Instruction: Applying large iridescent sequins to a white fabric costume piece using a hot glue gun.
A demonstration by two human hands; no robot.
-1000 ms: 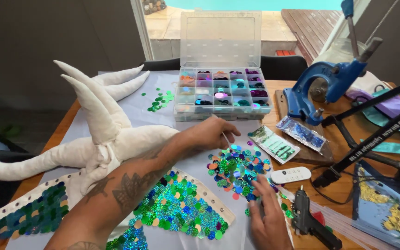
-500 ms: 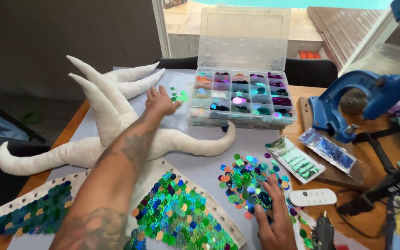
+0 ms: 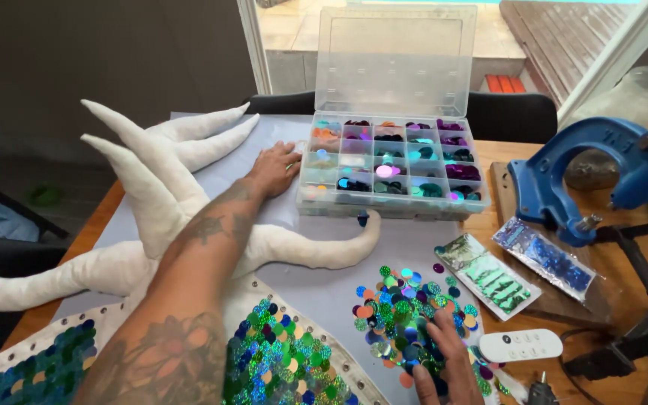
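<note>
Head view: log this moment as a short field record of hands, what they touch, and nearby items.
left hand: left hand flat on the grey sheet, beside the clear plastic compartment box of sequins
right hand: right hand fingers down in the loose pile of multicoloured round sequins
box lid: open, upright
soft form: white stuffed fabric shape with pointed limbs, under the left forearm
also near: blue metal hand press, white remote, two sequin packets

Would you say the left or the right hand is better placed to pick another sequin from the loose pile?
Probably the right hand: its fingers already rest on the loose sequin pile, while the left hand lies beside the compartment box.
</note>
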